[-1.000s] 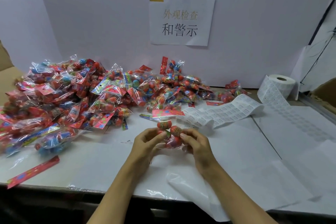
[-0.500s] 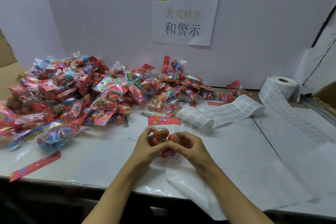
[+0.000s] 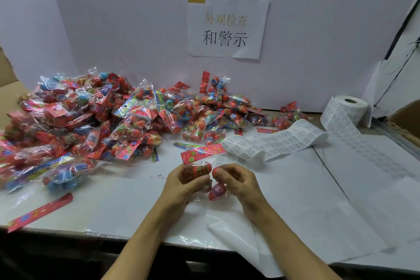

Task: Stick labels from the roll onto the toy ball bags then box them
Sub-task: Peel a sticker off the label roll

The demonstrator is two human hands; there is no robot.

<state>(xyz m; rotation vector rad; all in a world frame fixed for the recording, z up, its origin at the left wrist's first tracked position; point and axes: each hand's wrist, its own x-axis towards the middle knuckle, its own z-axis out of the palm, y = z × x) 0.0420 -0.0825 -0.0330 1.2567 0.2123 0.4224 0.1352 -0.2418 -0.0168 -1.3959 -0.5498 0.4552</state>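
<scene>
A clear toy ball bag [image 3: 200, 169] with red balls and a red card header is held above the table's middle. My left hand [image 3: 181, 185] grips its left side, fingers curled round the balls. My right hand [image 3: 237, 180] pinches the bag's right side, and a red ball [image 3: 217, 192] hangs below between both hands. A big pile of toy ball bags [image 3: 109, 118] covers the table's left and back. The label roll [image 3: 347, 109] stands at the back right, its strip of labels [image 3: 272, 143] trailing left to just behind my hands.
White backing paper [image 3: 318, 200] lies over the table's right half and hangs over the front edge. A loose red card header [image 3: 41, 211] lies at the front left. A printed sign [image 3: 227, 27] hangs on the back wall. Cardboard box edges show at far left and right.
The bag has been turned in my hands: its red header now stands up behind my fingers, and one red ball has dropped lower between the hands. The hands stayed over the same spot.
</scene>
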